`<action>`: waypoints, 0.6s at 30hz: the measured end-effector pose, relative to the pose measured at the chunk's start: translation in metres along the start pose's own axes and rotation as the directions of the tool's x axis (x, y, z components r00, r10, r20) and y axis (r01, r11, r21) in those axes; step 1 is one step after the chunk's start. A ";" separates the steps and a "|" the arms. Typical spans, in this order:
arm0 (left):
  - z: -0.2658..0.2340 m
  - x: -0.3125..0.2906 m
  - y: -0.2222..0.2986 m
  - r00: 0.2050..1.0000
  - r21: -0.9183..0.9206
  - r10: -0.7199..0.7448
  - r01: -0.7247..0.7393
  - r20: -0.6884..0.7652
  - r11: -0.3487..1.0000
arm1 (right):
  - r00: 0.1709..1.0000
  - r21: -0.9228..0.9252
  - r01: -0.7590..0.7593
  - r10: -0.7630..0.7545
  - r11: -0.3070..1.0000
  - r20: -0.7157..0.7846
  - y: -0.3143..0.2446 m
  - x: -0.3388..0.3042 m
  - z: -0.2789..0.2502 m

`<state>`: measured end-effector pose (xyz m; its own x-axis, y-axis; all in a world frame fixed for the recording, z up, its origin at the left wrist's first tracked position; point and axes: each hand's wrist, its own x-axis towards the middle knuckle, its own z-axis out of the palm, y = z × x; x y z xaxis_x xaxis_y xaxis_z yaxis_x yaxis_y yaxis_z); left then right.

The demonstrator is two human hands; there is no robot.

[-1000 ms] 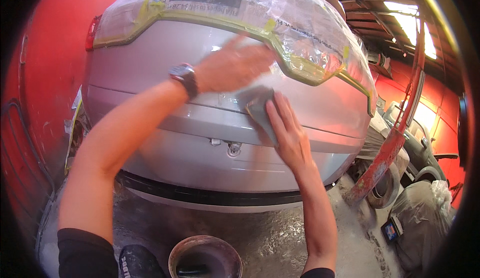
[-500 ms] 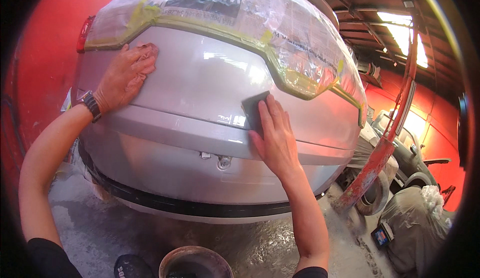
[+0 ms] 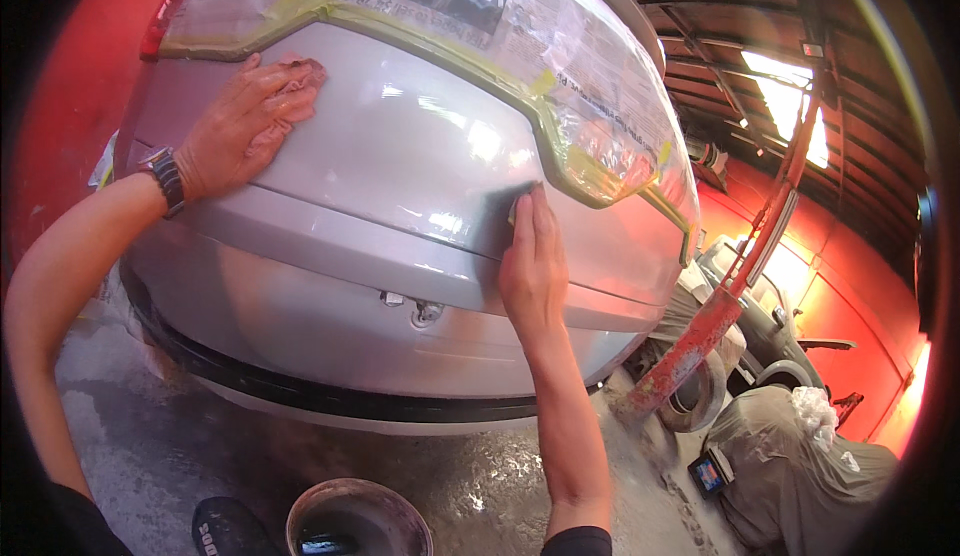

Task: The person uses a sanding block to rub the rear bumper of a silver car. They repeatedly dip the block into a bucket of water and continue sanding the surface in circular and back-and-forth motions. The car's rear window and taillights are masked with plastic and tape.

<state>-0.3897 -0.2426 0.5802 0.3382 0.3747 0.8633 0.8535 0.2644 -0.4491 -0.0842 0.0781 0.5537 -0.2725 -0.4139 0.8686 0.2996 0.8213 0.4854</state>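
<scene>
My left hand (image 3: pixel 245 128), with a dark watch on its wrist, lies on the upper left of a silver-grey car's rear panel (image 3: pixel 400 146). Bunched under its fingers is a pink cloth (image 3: pixel 306 74), pressed to the paintwork. Right of the panel's middle, my right hand (image 3: pixel 535 271) is turned edge-on, fingers together and pointing up. It holds a dark sheet that looks like sandpaper (image 3: pixel 508 208) against the surface, mostly hidden by the fingers. Yellow-green tape (image 3: pixel 440 48) runs along the panel's upper edge, holding masking newspaper (image 3: pixel 590 66) over the window area.
Below the bumper a round bucket (image 3: pixel 405 516) stands on the wet floor (image 3: pixel 480 471), beside my dark shoe (image 3: pixel 228 528). A worn red post (image 3: pixel 690 341) leans at right. Past it are a tyre (image 3: pixel 697 401), a covered heap (image 3: pixel 800 466) and another vehicle (image 3: pixel 755 286).
My right hand has turned from lying flat on the dark sheet to edge-on, so less of the sheet shows. My left hand stays on the cloth. The whole view has shifted slightly.
</scene>
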 end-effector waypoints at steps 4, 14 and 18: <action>0.001 -0.001 -0.001 1.000 0.018 0.011 -0.010 -0.014 1.000 | 0.992 0.105 -0.113 0.118 0.988 -0.042 -0.005 0.012 0.014; 0.000 -0.003 -0.003 1.000 0.028 0.014 -0.013 -0.020 1.000 | 0.977 0.133 -0.130 0.150 0.983 -0.149 -0.004 0.025 0.023; 0.003 -0.001 -0.001 1.000 0.012 0.011 -0.011 -0.017 1.000 | 0.972 0.163 -0.144 0.170 0.976 -0.159 0.001 0.021 0.021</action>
<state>-0.3920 -0.2401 0.5794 0.3547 0.3624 0.8619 0.8446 0.2711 -0.4617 -0.1084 0.0787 0.5705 -0.0683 -0.3252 0.9432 0.1822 0.9254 0.3323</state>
